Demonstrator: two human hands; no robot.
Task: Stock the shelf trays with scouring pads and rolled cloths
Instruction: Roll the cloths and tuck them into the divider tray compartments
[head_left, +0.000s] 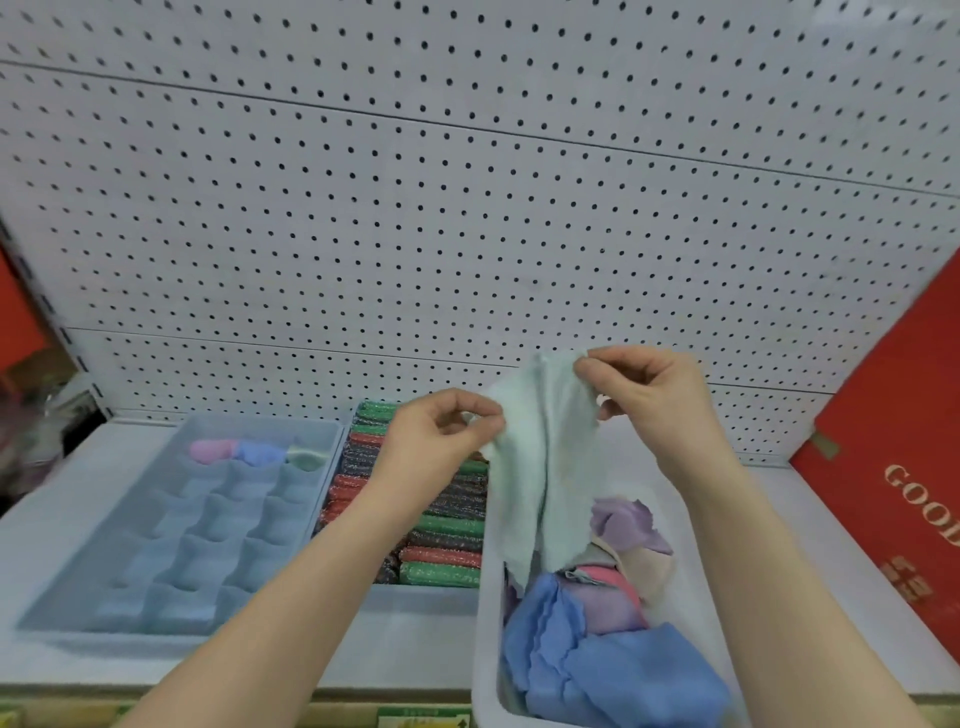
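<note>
A pale green cloth (540, 457) hangs unrolled between both hands above the white bin (485, 649) of loose cloths. My left hand (436, 431) pinches its left edge and my right hand (644, 395) pinches its top right corner. On the left of the shelf lies the blue divided tray (156, 545), with a pink, a blue and a green rolled cloth (254, 452) in its back row. Between tray and bin sits a tray packed with red, green and dark scouring pads (441, 540).
A white pegboard (467, 208) backs the white shelf (415, 644). A red box (893, 467) leans at the right end. Cluttered goods sit past the shelf's left upright (31, 415). In the bin lie blue, pink, purple and beige cloths (613, 654).
</note>
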